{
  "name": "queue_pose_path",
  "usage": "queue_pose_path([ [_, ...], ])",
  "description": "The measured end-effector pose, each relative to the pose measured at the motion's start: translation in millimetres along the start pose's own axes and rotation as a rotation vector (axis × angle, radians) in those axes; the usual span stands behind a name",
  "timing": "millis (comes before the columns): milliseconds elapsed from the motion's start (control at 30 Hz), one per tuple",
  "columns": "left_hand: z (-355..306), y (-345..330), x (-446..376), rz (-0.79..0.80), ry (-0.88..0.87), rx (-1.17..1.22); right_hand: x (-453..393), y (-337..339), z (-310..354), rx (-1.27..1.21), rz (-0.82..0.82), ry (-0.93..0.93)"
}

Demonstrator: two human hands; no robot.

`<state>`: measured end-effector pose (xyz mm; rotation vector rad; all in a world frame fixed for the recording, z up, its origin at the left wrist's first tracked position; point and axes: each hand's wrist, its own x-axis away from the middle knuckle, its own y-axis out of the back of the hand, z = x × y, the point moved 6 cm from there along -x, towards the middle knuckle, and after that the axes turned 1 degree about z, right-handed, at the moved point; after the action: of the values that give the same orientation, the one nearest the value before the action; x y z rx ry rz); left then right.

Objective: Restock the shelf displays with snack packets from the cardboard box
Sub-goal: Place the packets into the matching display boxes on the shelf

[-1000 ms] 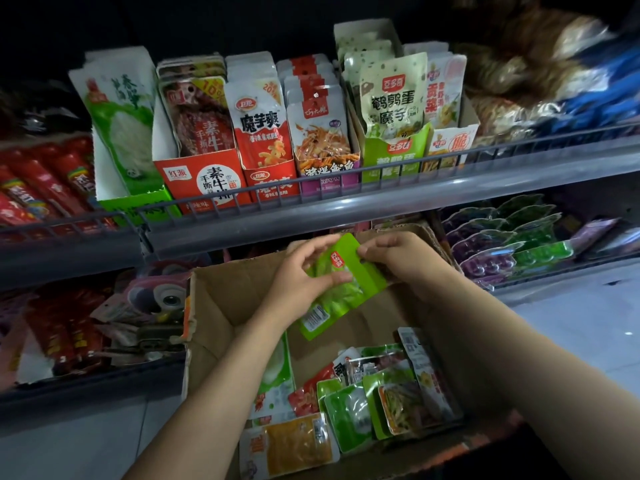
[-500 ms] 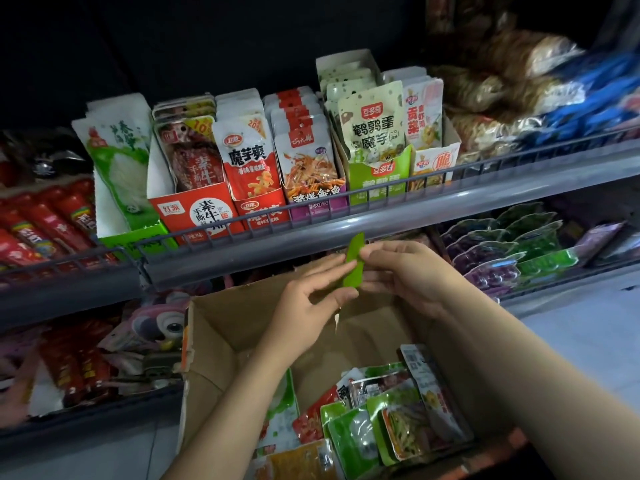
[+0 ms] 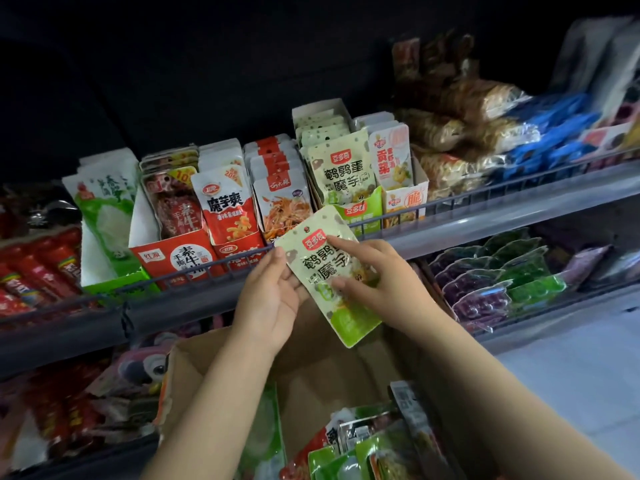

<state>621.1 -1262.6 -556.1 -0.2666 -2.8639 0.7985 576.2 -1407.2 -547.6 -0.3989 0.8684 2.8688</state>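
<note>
- Holding one pale green snack packet [image 3: 329, 271] up in front of the shelf rail [image 3: 450, 197], face side showing, just below the green display box [image 3: 360, 214] with the same picture on it.
- Pinching the packet's left edge with the left hand [image 3: 273, 299], thumb in front and fingers [image 3: 294, 287] tucked behind.
- Resting the right hand [image 3: 377, 271] on the packet's front, fingers [image 3: 341, 242] mostly straight and a little spread, one near the red label and one lower down.
- Not yet sitting in any display box; hanging in the air above the cardboard box [image 3: 311, 368].
- Looking fairly full already on the shelf: rows of packets standing in the green display box and in the red display box [image 3: 180, 258] to its left.
- Waiting still in the cardboard box below the hands: a pile of loose packets [image 3: 374, 445], green, red and clear ones.
- Guessing the job is only partway done, with this packet needing to slide in with its matching ones, and many more left to sort.
</note>
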Motion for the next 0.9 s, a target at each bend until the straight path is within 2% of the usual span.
queue_pose_path([
  [100,-10.4,-18.2,-9.6,0.027,0.037,-0.046,-1.6,15.1,5.7,-0.058,-0.128,0.101],
  [267,-27.4,-34.6,-24.5,0.038,0.141,-0.426,-9.6,31.8,3.0,-0.035,-0.269,0.188],
  [400,-35.2,-54.0,-32.8,0.053,0.196,-0.326,-18.3,37.0,5.7,-0.008,-0.278,0.253],
  [600,-73.0,-78.6,-56.5,0.012,0.026,-0.303,-28.1,46.4,-5.7,0.157,-0.333,0.242],
  [900,-100.0,-103.8,-81.8,0.018,-0.139,-0.405,-50.0,42.7,-20.4,-0.029,-0.141,0.158],
])
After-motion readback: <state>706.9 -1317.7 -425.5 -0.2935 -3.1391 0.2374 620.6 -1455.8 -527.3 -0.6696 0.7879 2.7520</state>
